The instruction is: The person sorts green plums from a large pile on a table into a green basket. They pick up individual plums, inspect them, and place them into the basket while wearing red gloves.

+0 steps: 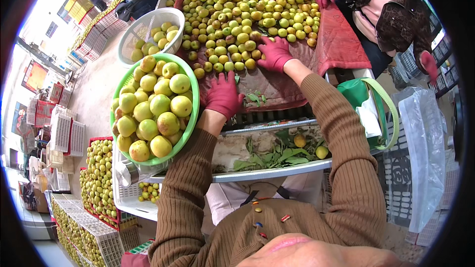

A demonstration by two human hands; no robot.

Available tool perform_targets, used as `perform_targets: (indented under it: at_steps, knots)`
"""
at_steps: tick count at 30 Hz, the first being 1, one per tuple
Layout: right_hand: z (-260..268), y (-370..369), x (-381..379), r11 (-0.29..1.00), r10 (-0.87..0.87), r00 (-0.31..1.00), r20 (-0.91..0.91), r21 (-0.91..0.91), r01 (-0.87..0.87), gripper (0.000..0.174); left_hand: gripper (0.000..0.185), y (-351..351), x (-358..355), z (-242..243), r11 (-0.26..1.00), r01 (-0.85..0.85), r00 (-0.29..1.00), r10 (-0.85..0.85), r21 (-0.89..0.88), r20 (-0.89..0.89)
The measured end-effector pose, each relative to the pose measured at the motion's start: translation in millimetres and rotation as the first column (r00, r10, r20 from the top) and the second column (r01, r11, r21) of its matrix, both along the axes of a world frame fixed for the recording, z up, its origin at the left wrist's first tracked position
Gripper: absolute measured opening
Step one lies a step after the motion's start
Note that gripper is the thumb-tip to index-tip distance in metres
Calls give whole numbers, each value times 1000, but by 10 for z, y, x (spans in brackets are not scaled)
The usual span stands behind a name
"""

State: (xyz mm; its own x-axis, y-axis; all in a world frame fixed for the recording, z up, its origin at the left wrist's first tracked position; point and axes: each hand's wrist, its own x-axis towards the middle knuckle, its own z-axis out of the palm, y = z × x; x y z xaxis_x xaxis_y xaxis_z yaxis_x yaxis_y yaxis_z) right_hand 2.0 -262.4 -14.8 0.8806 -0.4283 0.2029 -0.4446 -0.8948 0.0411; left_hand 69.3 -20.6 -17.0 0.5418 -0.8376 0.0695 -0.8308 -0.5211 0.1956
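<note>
My left hand (224,95), in a dark pink glove, rests flat on a dark red padded cover (284,85). Its fingers are apart, and the tips point at the near edge of a wide spread of yellow-green fruits (237,31), which look like jujubes. Farther up and to the right, my right hand (275,55), gloved alike, lies with spread fingers against the side of those fruits. Neither hand grips anything that I can see. Left of my left wrist stands a green-rimmed basket (195,118) heaped with larger-looking fruits (148,109).
Behind the green basket is a white basket (128,31), partly filled. A trough (232,152) with leaves (285,155) runs along the near edge. At right are a green bag (352,91) and a gloved co-worker (378,11). Fruit-filled crates (100,178) stand at left.
</note>
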Motion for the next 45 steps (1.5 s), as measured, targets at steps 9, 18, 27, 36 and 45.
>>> perform_targets:
  at_steps: [9,18,27,36,45]
  knots:
    - [148,-101,-63,860,371,928,22,370,-352,61,79,2,-53,58,999,49,999,-48,22,-7]
    - [145,155,206,817,328,764,556,239,-525,40,60,46,-58,27,997,62,998,-63,36,15]
    - [-75,377,312,772,536,820,202,275,-573,50,31,-73,78,276,968,-109,970,153,-225,190]
    - [228,-62,-304,915,58,962,266,371,-158,53,69,-21,146,-7,959,-227,959,251,-170,134]
    - [-52,-101,-365,928,215,971,100,287,-236,64,51,26,162,57,1000,-14,1000,14,-1,9]
